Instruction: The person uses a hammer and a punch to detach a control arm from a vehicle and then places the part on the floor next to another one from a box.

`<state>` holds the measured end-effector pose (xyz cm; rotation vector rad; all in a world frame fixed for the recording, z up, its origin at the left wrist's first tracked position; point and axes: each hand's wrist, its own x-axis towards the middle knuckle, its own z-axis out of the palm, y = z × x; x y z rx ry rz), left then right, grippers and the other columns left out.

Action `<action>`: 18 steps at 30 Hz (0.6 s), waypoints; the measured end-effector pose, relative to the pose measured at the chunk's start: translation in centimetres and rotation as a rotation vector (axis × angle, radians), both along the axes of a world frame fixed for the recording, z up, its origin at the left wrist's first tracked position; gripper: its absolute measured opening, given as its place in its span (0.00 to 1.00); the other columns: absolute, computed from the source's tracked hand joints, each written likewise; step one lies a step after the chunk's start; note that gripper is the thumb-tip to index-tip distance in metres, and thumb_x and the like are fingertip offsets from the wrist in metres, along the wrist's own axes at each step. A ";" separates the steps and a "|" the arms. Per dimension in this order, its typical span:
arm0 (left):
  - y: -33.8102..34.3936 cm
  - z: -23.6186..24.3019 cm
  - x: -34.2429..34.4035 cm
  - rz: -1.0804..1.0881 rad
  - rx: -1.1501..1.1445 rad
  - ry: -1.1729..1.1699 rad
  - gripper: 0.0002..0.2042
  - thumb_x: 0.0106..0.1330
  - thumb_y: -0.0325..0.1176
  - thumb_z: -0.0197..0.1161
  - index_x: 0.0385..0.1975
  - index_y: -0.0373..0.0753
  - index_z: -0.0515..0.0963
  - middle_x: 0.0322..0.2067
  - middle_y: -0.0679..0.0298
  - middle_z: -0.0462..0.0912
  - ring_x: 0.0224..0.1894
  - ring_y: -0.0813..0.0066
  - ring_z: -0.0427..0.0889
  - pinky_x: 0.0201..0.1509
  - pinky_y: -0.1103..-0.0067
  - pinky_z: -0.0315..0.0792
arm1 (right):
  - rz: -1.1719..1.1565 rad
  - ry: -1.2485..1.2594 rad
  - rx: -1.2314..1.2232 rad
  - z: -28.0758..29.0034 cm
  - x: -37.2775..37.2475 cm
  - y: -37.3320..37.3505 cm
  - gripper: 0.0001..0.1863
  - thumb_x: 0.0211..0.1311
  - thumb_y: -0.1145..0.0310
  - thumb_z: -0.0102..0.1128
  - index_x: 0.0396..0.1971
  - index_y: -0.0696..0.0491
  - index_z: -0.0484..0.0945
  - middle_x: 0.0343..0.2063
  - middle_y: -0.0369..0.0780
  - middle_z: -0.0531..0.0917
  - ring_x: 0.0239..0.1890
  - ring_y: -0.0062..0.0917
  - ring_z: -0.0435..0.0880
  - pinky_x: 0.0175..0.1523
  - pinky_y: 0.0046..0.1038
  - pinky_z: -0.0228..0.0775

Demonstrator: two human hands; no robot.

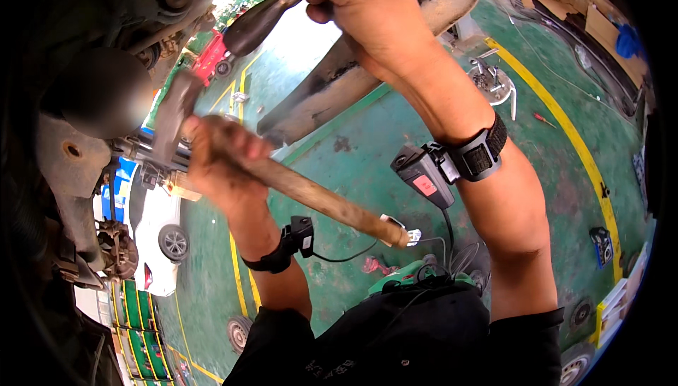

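Observation:
My left hand [229, 167] is closed round a hammer [325, 202] just below its head. The wooden handle slants down to the right, and the dark metal head, blurred by motion, stands up at the left. Higher up, my right hand [374, 22] grips a dark tool with a thick, rounded end [254, 26] that points down to the left. Its other end runs out at the upper edge, so its exact kind does not show. The hammer head is below that thick end and apart from it.
Vehicle underbody parts [78, 153] hang close at the left. A long dark pipe [318, 96] runs diagonally behind my right hand. A round tray of metal parts [494, 82] stands at the right. Farther off are a white car [159, 209] and a red wheeled cart [212, 57]. Cables trail near my body.

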<state>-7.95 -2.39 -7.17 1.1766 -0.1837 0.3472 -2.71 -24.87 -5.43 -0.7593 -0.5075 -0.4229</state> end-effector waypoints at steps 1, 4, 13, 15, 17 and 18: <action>-2.3 0.5 -0.2 -0.099 0.046 0.046 0.20 0.68 0.55 0.55 0.32 0.41 0.72 0.17 0.66 0.66 0.16 0.72 0.66 0.22 0.74 0.63 | -0.003 -0.007 0.006 0.0 0.5 -0.1 0.15 0.59 0.67 0.66 0.16 0.58 0.80 0.15 0.32 0.76 0.17 0.13 0.67 0.23 0.20 0.55; -3.5 0.8 -0.6 -0.232 0.021 0.049 0.21 0.69 0.55 0.53 0.33 0.39 0.72 0.18 0.66 0.67 0.17 0.72 0.67 0.22 0.74 0.64 | -0.046 -0.015 -0.016 -0.3 1.1 -0.5 0.13 0.59 0.67 0.66 0.19 0.59 0.81 0.15 0.32 0.77 0.17 0.14 0.68 0.23 0.20 0.56; -2.5 -0.1 -1.2 -0.175 0.041 0.005 0.21 0.69 0.54 0.53 0.34 0.39 0.72 0.18 0.66 0.68 0.16 0.74 0.65 0.21 0.76 0.62 | -0.048 -0.052 0.042 0.1 1.3 0.6 0.09 0.52 0.70 0.68 0.27 0.61 0.83 0.21 0.35 0.81 0.23 0.16 0.75 0.29 0.24 0.67; -1.7 0.0 -0.9 -0.439 -0.004 0.078 0.21 0.68 0.56 0.53 0.38 0.41 0.72 0.22 0.63 0.73 0.19 0.67 0.72 0.24 0.71 0.68 | -0.096 -0.081 0.033 -0.2 1.7 0.4 0.09 0.57 0.71 0.66 0.30 0.63 0.82 0.24 0.36 0.82 0.23 0.15 0.73 0.27 0.20 0.64; -1.6 -0.2 -1.0 -0.282 -0.002 -0.073 0.21 0.70 0.54 0.52 0.37 0.39 0.72 0.22 0.64 0.71 0.18 0.71 0.68 0.23 0.73 0.66 | -0.113 -0.076 -0.011 -0.4 2.0 0.0 0.10 0.56 0.69 0.67 0.28 0.62 0.83 0.20 0.35 0.80 0.20 0.15 0.72 0.25 0.20 0.62; -1.8 -0.3 -1.0 -0.132 -0.056 -0.118 0.21 0.70 0.53 0.52 0.34 0.38 0.72 0.21 0.66 0.70 0.17 0.74 0.65 0.22 0.76 0.63 | -0.101 -0.035 -0.039 -0.4 1.8 -0.4 0.10 0.55 0.69 0.67 0.28 0.62 0.82 0.19 0.35 0.80 0.20 0.16 0.72 0.26 0.22 0.64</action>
